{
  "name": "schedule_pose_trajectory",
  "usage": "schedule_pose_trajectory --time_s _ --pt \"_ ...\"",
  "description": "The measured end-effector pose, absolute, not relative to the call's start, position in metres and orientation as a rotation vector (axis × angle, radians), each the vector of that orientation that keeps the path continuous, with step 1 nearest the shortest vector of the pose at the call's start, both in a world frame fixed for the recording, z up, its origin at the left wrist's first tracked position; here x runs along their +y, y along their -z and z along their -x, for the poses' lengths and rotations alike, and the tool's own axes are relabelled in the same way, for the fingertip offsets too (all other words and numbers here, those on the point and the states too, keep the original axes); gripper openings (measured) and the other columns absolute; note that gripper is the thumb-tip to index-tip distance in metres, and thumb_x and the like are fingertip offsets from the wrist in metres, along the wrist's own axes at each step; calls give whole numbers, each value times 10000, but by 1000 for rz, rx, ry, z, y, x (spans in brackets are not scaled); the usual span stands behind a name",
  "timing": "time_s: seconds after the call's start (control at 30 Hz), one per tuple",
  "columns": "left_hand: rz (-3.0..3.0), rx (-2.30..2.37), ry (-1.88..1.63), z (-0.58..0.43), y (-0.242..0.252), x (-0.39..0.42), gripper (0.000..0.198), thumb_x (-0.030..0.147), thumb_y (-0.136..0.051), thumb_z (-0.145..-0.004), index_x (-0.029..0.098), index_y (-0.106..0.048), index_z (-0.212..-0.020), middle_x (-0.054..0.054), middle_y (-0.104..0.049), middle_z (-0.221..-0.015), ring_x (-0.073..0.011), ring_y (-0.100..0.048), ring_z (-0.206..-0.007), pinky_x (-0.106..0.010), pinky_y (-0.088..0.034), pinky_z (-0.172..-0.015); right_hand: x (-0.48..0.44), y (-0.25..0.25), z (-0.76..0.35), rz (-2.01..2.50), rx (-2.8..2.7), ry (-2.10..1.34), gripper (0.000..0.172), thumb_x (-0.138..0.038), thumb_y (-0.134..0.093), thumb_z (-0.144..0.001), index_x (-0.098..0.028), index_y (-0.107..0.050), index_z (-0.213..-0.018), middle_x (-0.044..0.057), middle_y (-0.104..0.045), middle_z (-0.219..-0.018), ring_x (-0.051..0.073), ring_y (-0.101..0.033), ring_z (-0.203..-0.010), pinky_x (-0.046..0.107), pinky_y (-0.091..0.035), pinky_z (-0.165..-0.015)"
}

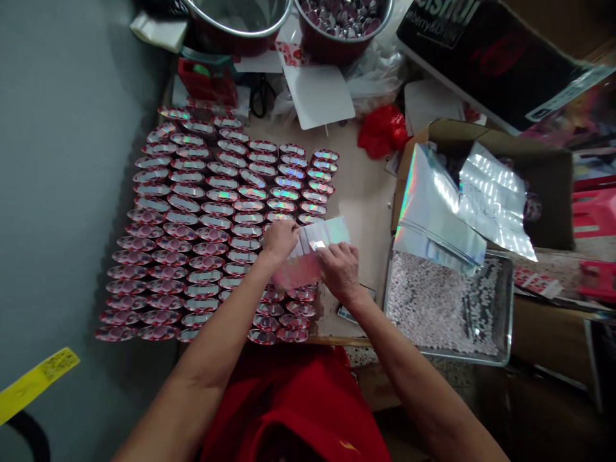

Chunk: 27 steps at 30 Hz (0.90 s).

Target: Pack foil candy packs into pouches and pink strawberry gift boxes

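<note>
Judging by how things lie, the work is partway along. Rows of red-edged packets [221, 208] stand close together over the left of my desk [366, 199], and their tops show two looks: those at the near left carry pinkish round pieces, while the far and middle ones show plain silvery ovals. I take these for two stages, though I cannot tell which is finished. A few near the front edge, to the left of my right arm, also look pinkish and patterned. The shiny bag [333, 230] is in my hands, so I judge this piece not yet done.

That bag is over the right side of the rows, silvery at its far end and pinkish at its near end. My left hand [280, 242] has its fingers drawn together, pinched on the bag's left edge. My right hand [340, 266] is clamped on its near right side, fingers bent over the film. Neither hand is spread.

To the right, a metal tray [510, 314] holds pale grains [423, 308], and more shiny sheets [428, 199] lean out of the cardboard box [553, 192] just beyond it. At the far side sits a bowl [312, 43] of small round pieces [339, 16]
</note>
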State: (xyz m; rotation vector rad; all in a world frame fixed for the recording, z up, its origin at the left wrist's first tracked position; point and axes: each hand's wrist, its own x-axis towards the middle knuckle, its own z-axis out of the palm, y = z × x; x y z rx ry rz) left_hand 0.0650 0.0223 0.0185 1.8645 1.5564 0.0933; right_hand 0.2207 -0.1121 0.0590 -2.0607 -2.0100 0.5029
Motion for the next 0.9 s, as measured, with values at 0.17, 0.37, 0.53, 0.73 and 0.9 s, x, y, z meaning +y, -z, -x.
schedule_pose_trajectory --time_s 0.17,0.37,0.53,0.73,0.9 --pt "-1956 1528 -291 -66 -32 13 180 244 -699 -906 252 -816 -1042 -129 -766 -1156 -333 -641 -1176 -443 -461 -1014 -133 -111 -207 2092 -1424 -721 131 -331 -672 -966 -234 -748 -920 -14 -619 -668 173 -544 -668 340 -374 -759" --pt "-1005 1477 -771 -10 -59 -44 362 557 -700 -915 200 -757 -923 -83 -765 -925 -237 -699 -860 -374 -535 -835 -125 -156 -179 1785 -786 -1283 240 -467 -793 -852 -235 -737 -867 -69 -480 -575 126 -399 -543 275 -288 -543" --pt "-363 1147 -785 31 -83 -85 672 816 -670 -816 173 -769 -985 -136 -799 -1007 -235 -754 -889 -361 -578 -805 -117 -149 -155 1642 -642 -1448 302 -484 -862 -769 -220 -734 -839 -17 -663 -724 130 -521 -628 263 -402 -602" --pt "-330 1162 -844 43 -82 -84 574 623 -929 -648 180 -768 -976 -69 -790 -928 -182 -736 -805 -299 -573 -742 -111 -138 -133 1646 -620 -1523 372 -524 -903 -683 -214 -724 -783 -20 -654 -676 120 -500 -583 261 -407 -575" --pt "-348 1223 -827 51 -73 -83 478 482 -995 -568 170 -749 -835 -25 -758 -820 -128 -680 -693 -273 -571 -715 -111 -133 -125 1640 -576 -1574 385 -513 -931 -645 -212 -734 -783 -13 -683 -682 121 -524 -572 259 -419 -574"
